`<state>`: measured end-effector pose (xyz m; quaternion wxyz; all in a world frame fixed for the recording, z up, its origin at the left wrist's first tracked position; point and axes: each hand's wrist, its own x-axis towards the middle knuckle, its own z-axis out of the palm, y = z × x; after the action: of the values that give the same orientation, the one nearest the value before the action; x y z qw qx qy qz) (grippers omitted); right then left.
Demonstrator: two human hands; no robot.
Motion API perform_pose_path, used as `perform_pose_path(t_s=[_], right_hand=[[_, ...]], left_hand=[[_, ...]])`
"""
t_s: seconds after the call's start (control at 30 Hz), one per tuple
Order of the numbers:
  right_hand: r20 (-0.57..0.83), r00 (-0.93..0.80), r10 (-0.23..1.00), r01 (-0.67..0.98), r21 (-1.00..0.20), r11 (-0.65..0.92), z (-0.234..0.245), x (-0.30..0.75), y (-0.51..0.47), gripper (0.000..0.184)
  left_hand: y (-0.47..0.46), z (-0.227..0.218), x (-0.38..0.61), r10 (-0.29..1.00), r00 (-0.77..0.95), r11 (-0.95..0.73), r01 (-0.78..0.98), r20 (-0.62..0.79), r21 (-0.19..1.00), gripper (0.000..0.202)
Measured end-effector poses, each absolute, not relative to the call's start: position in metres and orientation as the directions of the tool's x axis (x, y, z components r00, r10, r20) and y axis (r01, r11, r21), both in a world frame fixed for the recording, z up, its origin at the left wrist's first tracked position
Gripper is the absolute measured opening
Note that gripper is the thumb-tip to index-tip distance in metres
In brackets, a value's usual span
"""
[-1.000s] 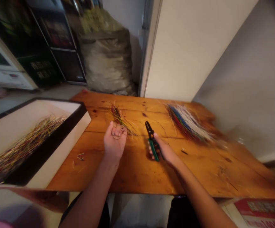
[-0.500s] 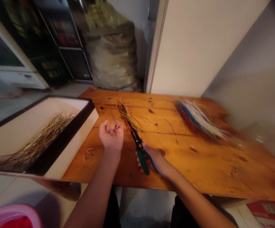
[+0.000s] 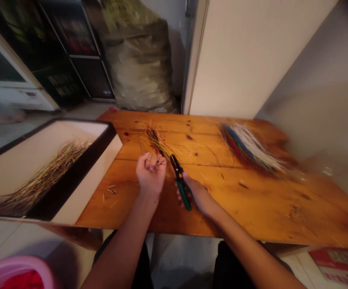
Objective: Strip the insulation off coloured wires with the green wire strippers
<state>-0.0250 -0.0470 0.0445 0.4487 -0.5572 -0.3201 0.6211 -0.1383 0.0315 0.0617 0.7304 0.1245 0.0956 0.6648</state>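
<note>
**Handwork in wire, apparently part-way**

- Pink round plastic basin (image 3: 43, 268): contains red material (image 3: 25, 281), kind unclear.
- Right hand (image 3: 196, 192): wrapped around black-and-green pliers (image 3: 182, 193), tips just beside the other hand.
- Left hand (image 3: 152, 172): fingers curled, seemingly pinching a fine wire (image 3: 163, 159), blurred.
- Short pale clippings (image 3: 112, 190), on brown wooden table (image 3: 267, 200): suggest some cutting done.
- White rectangular box with black rim (image 3: 92, 178): holds heaped thin multicoloured wires (image 3: 52, 168); finished or not, cannot tell.
- Loose red-and-yellow wire bundle (image 3: 158, 142), just beyond left hand: probably remaining work.
- White, blue and red wire bundle (image 3: 249, 148), farther right: apparently set aside.
- Bulky grey-beige sack (image 3: 140, 68), behind: contents hidden.
</note>
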Motion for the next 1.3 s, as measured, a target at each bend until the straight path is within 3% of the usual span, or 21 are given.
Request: perform_pose_path(t_s=[0.13, 0.27, 0.53, 0.83, 1.3], right_hand=[[-0.323, 0.127, 0.938, -0.087, -0.945, -0.314, 0.038, -0.014, -0.039, 0.048], [-0.298, 0.171, 0.939, -0.089, -0.954, -0.286, 0.037, 0.0, -0.035, 0.05], [-0.472, -0.099, 0.876, -0.222, -0.848, -0.482, 0.048, -0.003, -0.049, 0.046], [-0.473, -0.054, 0.879, -0.244, -0.848, -0.471, 0.049, -0.019, -0.049, 0.038], [-0.291, 0.067, 0.954, 0.111, -0.948, -0.297, 0.041, -0.018, -0.047, 0.053]], left_hand=[[0.03, 0.057, -0.135, 0.989, 0.151, 0.142, -0.938, 0.003, 0.316, 0.044], [0.031, 0.054, -0.135, 0.99, 0.138, 0.128, -0.935, 0.006, 0.329, 0.045], [0.047, 0.064, -0.158, 0.993, -0.085, -0.111, -0.928, 0.087, 0.357, 0.046], [0.035, 0.062, -0.14, 0.998, 0.038, 0.014, -0.915, 0.052, 0.404, 0.045], [0.03, 0.061, -0.134, 0.996, 0.08, 0.055, -0.909, 0.044, 0.413, 0.042]])
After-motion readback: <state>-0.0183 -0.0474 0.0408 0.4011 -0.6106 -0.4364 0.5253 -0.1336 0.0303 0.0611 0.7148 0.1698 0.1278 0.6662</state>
